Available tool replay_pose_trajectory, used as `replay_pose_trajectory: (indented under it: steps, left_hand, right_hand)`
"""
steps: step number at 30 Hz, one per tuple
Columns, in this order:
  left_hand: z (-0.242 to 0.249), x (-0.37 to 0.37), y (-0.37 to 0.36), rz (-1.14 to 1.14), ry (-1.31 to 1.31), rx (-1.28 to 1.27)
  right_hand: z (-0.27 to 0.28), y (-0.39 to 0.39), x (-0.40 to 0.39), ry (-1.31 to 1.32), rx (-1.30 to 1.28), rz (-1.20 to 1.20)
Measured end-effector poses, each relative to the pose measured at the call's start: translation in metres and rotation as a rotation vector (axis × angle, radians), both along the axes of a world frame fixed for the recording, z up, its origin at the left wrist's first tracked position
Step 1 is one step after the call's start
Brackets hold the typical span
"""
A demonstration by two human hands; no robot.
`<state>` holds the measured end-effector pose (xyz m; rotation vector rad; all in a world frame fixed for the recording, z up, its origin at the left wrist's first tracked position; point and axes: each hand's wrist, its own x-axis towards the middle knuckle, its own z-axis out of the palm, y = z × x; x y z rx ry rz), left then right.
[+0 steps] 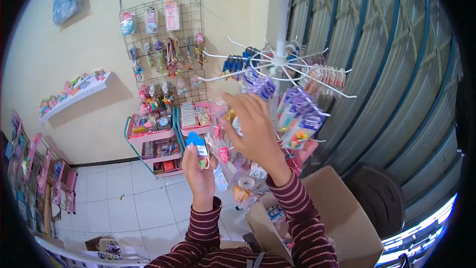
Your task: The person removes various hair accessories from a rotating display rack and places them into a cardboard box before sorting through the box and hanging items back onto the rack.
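Note:
My left hand holds a small item on a blue card, with the thumb across the card's lower part. My right hand is raised in front of the white display rack, its fingers bent and somewhat apart; no item shows in them. Packs with purple tops hang from the rack's hooks just right of this hand. Blue-topped packs hang on the rack's left side. Below and between my hands, more clear packets hang low on the rack.
An open cardboard box with packets inside stands below my right arm, beside a dark chair. A wire grid with hanging goods is on the wall above pink trolleys. A white shelf is at left, a metal shutter at right.

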<state>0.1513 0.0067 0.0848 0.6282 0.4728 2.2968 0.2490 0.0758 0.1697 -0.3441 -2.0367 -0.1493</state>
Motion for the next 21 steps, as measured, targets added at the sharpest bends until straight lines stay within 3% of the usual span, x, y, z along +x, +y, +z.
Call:
replay_pose_trajectory:
  steps: [3, 9, 11, 15, 17, 21]
  left_hand:
    - [-0.001, -0.006, 0.002, -0.001, 0.045, -0.051]
    - [0.033, -0.001, 0.017, 0.071, 0.218, -0.051]
    - [0.038, -0.001, 0.028, 0.077, 0.220, -0.048]
    - [0.055, 0.016, 0.032, 0.042, 0.242, -0.032]
    - [0.055, 0.022, 0.035, 0.015, 0.256, -0.041]
    - [0.058, 0.035, 0.037, -0.011, 0.209, -0.070]
  right_hand:
    - [-0.001, -0.001, 0.024, 0.032, -0.023, 0.027]
    - [-0.004, 0.000, 0.082, 0.262, -0.373, 0.000]
    - [0.001, 0.006, 0.099, 0.468, -0.486, 0.196]
    - [-0.004, 0.038, 0.126, 0.640, -0.511, 0.344]
    - [-0.002, 0.050, 0.135, 0.736, -0.542, 0.530]
    - [0.001, 0.054, 0.146, 0.736, -0.595, 0.551]
